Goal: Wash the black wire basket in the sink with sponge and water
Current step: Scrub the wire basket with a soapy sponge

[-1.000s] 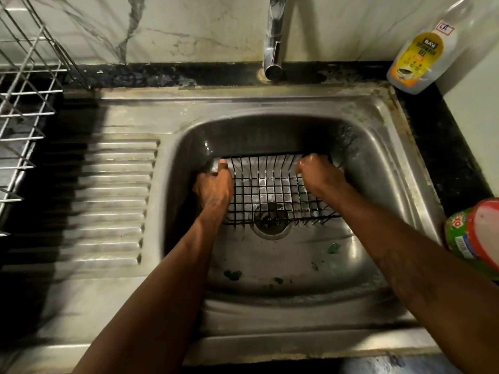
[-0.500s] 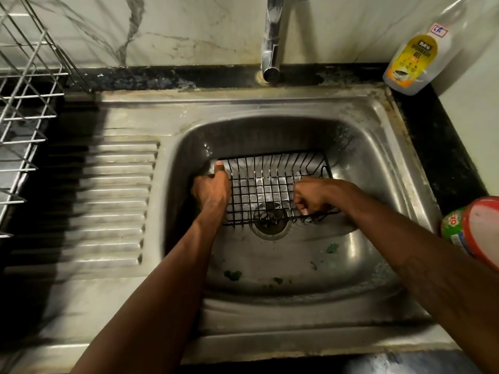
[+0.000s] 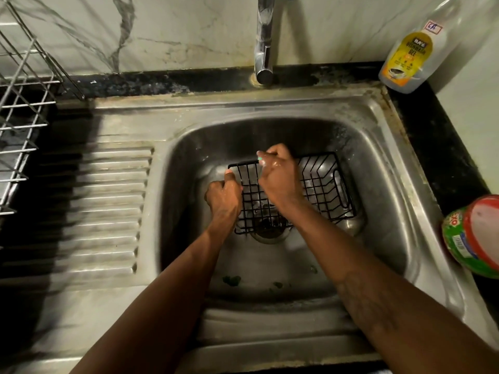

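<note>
1. Far left: silver wire dish rack (image 3: 19, 117), cut off by the frame edge.
2. Beside it: ribbed drainboard (image 3: 108, 211) of the steel sink (image 3: 378, 147), partly in shadow.
3. Left hand (image 3: 224, 197), wet, down in the bowl: fingers curled round the left rim of the black wire basket (image 3: 324, 182), thumb laid on the top wire.
4. Nearer the camera, on the sink floor: a few small green scraps (image 3: 231, 279).
5. Behind the bowl, at centre: chrome tap (image 3: 264, 44), rising from the back ledge.
6. Under the basket's near edge: round drain (image 3: 270, 230), partly covered by wires.
7. Right hand (image 3: 278, 176), wet, reaching across the basket: fingers closed on the far rim, near its left corner; impossible to tell whether a sponge sits inside that fist.
8. Basket itself: open side up in the bowl, over the drain, loop handle on its right end wall.
9. Back right: clear dishwash gel bottle (image 3: 407, 58) with a yellow label, on the black counter (image 3: 437, 157) against the wall.
10. Right edge: green-labelled tub (image 3: 475, 236) with a red-rimmed lid, just beside the sink's rim.
</note>
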### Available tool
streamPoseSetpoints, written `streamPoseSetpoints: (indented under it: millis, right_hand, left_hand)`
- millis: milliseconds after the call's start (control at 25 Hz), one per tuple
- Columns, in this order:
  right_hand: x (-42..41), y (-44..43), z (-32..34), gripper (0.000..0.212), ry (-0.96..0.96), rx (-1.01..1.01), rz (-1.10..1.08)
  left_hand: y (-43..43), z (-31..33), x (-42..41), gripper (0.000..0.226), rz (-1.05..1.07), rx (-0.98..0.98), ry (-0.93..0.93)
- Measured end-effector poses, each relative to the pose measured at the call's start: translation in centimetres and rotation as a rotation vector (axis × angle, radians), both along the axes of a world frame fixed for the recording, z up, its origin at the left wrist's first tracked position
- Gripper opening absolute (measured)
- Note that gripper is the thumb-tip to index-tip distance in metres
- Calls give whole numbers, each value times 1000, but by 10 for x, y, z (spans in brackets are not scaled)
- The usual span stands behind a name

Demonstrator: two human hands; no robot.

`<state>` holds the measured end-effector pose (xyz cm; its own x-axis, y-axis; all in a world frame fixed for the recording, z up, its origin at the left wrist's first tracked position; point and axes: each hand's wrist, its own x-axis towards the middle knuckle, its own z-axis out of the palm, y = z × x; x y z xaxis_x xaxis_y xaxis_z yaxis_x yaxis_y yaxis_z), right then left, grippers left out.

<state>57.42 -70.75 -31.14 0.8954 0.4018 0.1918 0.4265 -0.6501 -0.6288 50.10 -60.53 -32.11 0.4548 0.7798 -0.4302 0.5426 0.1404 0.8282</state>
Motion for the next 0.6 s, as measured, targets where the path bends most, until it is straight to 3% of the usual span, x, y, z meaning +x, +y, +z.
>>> streamPoseSetpoints:
  millis: [160, 240, 440, 600]
  right_hand:
    - [-7, 28, -5, 19, -14, 70, 114]
    - [-1, 23, 1, 24, -83, 79, 98]
    - [7, -1, 15, 38, -40, 45, 137]
    - [3, 5, 13, 62, 74, -137, 195]
  left_hand:
    - [2, 0, 0, 53, -4, 92, 48]
    - [3, 2, 0, 51, 1, 118, 41]
    - [2, 1, 2, 50, 8, 118, 34]
    - [1, 4, 1, 53, 29, 90, -3]
